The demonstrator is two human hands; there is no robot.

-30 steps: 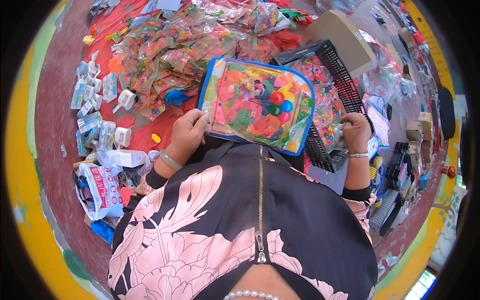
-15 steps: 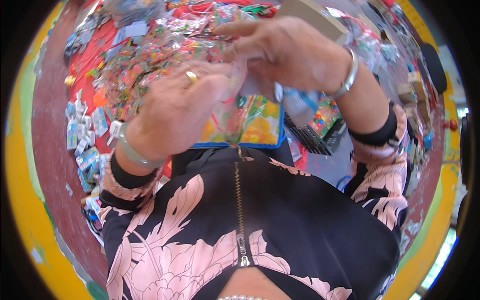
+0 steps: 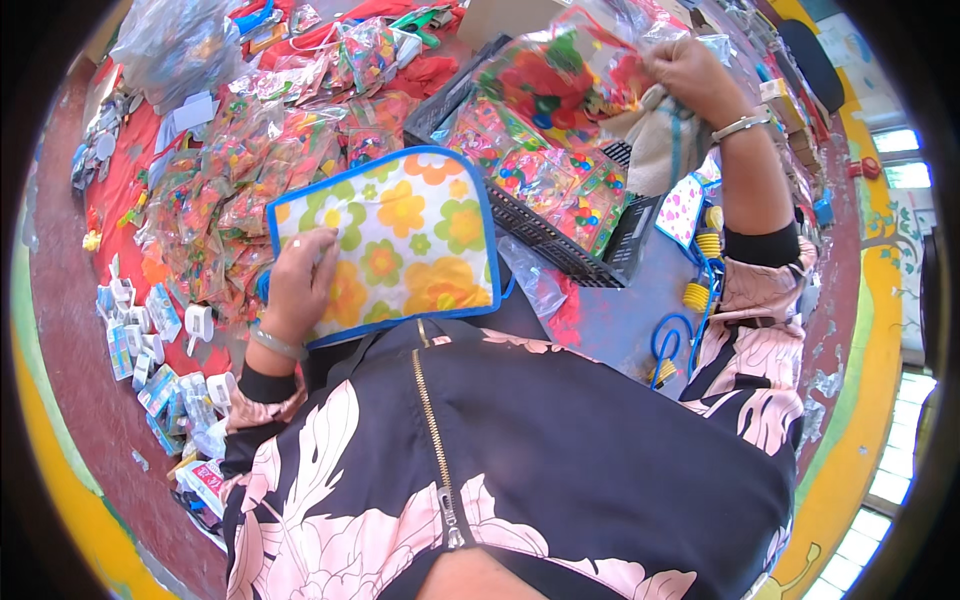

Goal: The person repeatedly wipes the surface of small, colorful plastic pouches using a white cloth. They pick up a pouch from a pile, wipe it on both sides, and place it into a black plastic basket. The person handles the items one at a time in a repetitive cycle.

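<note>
A quilted floral cloth (image 3: 400,235) with blue trim, patterned in orange, yellow and green, lies over my lap. My left hand (image 3: 298,285) rests on its left edge, fingers loosely bent and slightly apart, holding nothing I can see. At the far right my right hand (image 3: 695,82) is closed on the edge of a clear plastic bag (image 3: 560,75) with bright red and green on it. This bag hangs over a black plastic crate (image 3: 545,235), which holds several flat clear packets (image 3: 560,185) of small coloured pieces. A beige cloth with a blue stripe (image 3: 660,145) drapes over the crate's right side, just under my right hand.
Many similar packets (image 3: 235,170) are heaped on red sheeting at the left. White plastic items and small boxes (image 3: 165,385) lie nearer, left of me. A large filled plastic bag (image 3: 180,45) stands far left. Blue cord and yellow coils (image 3: 695,293) lie right of the crate.
My hands have parted from the clear bag they held together before me. The right carried the bag out over the crate; the left dropped onto the floral cloth. The view has shifted, showing more crate.
</note>
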